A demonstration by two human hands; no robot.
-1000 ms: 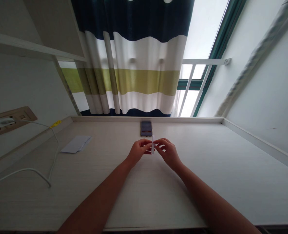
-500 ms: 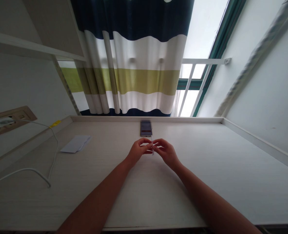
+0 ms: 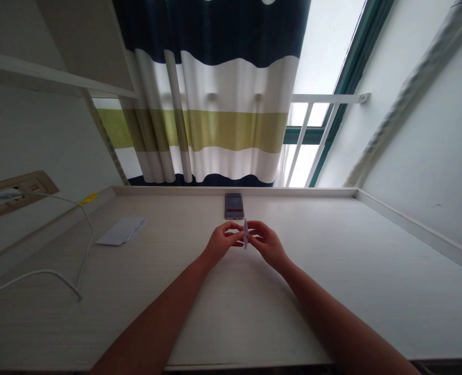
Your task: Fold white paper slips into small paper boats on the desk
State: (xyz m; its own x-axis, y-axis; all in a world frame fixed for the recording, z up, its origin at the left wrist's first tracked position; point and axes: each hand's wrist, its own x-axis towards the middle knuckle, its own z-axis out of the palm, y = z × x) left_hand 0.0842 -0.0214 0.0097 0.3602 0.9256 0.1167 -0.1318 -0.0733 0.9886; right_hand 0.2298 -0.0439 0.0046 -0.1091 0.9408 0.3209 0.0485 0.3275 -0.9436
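Observation:
Between my two hands is a small piece of folded white paper point(image 3: 246, 235), held upright and seen nearly edge-on. My left hand point(image 3: 223, 240) pinches it from the left with thumb and fingertips. From the other side my right hand point(image 3: 265, 241) grips the same paper, fingers curled in. Just beyond the hands a phone point(image 3: 234, 206) with a lit screen lies on the white tabletop point(image 3: 231, 312). The fingertips partly hide the paper, so its folds cannot be made out.
A small stack of white paper point(image 3: 122, 232) lies at the left. Near it a white cable point(image 3: 86, 250) loops from a charger point(image 3: 4, 196) in the wall socket point(image 3: 39, 182). A low ledge point(image 3: 176, 191) borders the table's back, before a striped curtain point(image 3: 231, 127).
The paper has folded or turned between my fingers: its upper strip no longer reaches up beside the phone, and it looks shorter and wider. Both hands stay in nearly the same place.

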